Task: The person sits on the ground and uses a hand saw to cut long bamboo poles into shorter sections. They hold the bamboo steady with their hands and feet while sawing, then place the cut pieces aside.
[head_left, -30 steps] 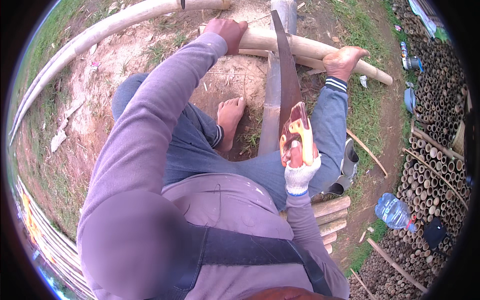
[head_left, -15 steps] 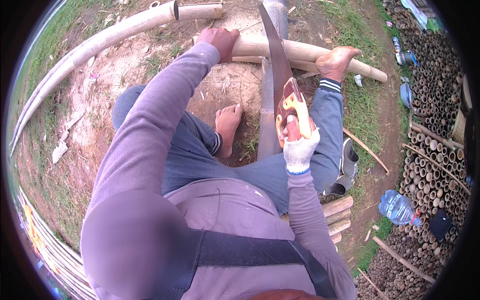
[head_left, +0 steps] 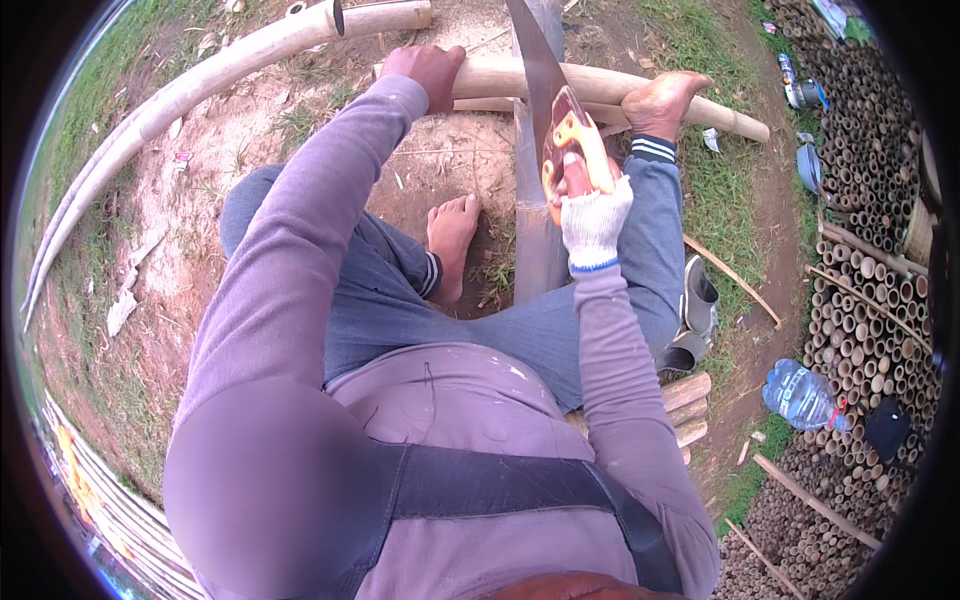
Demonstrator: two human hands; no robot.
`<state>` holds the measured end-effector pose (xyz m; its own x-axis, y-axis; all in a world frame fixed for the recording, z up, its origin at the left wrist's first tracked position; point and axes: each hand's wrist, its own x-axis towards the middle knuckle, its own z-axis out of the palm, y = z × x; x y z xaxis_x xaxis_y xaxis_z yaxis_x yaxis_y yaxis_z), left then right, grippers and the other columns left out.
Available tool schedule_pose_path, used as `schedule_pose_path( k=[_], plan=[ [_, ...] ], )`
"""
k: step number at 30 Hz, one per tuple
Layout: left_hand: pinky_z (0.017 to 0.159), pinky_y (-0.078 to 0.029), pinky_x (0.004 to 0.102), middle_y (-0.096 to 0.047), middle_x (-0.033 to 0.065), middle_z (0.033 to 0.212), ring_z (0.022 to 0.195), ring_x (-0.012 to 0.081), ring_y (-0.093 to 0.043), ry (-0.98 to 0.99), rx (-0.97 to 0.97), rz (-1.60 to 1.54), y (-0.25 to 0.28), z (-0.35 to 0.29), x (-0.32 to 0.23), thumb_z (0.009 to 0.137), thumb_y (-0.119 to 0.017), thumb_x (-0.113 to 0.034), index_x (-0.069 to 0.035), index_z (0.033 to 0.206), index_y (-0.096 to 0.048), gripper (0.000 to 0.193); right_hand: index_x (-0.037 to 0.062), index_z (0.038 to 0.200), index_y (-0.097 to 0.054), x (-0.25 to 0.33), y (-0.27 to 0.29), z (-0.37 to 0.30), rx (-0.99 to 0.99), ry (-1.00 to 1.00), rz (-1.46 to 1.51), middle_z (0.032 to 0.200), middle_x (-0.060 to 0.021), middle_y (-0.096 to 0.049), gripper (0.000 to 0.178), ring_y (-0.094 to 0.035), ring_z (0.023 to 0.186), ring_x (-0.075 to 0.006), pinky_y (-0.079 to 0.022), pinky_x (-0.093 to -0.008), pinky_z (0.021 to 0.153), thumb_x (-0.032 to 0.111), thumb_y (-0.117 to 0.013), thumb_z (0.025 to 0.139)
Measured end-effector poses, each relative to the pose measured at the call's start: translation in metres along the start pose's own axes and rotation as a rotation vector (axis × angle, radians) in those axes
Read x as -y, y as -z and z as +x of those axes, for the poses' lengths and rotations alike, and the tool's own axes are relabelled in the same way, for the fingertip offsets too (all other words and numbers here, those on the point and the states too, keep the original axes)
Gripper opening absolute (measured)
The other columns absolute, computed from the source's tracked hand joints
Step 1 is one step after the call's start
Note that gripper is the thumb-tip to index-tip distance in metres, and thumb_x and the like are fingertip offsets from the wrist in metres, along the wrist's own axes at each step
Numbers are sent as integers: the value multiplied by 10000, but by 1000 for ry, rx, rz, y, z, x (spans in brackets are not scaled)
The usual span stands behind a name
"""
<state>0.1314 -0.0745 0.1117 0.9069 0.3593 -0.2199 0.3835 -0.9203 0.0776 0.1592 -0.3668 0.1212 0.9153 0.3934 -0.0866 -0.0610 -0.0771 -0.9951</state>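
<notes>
My bare left hand (head_left: pixel 428 76) is closed over a pale bamboo pole (head_left: pixel 495 78), left of the saw. In my right hand (head_left: pixel 592 205), which wears a white fingerless glove, is the brown and yellow handle of a handsaw (head_left: pixel 541 62). The saw's blade crosses the pole and points away from me. Beneath the pole runs a grey beam (head_left: pixel 531 240), lying lengthwise ahead of me. My right foot (head_left: pixel 664 102) presses on the pole to the right of the blade. A second pale pole shows partly behind the first.
A long curved bamboo pole (head_left: pixel 190 95) lies at the left. Stacks of cut bamboo (head_left: pixel 868 310) fill the right side, with a clear water bottle (head_left: pixel 800 393) on them. Sandals (head_left: pixel 698 300) and short bamboo pieces (head_left: pixel 685 400) lie beside my right leg. My left foot (head_left: pixel 452 235) rests on the ground.
My right hand has pushed the saw forward, away from me, across the pole. My left hand still grips the pole. The whole view has shifted slightly.
</notes>
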Motion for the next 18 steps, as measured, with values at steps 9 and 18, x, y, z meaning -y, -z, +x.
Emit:
schedule_pose_path(
  k=[9,18],
  plan=[
    [873,-630,453,-773,130,1058,1018,329,-774,75,16,36,-17,-6,15,828,-820,-211,-139,1262,-619,484,-27,1053,-625,-34,41,-75,30,53,-99,749,-45,-665,180,-626,581,-88,-514,-249,530,110,-728,1002],
    [898,-627,453,-765,134,1069,1037,332,-765,93,35,35,-13,-12,17,863,-773,-205,-142,1280,-616,449,-9,1055,-628,-10,17,-46,39,-32,0,719,-42,-637,158,-611,568,-95,-506,-262,516,74,-742,986]
  ],
)
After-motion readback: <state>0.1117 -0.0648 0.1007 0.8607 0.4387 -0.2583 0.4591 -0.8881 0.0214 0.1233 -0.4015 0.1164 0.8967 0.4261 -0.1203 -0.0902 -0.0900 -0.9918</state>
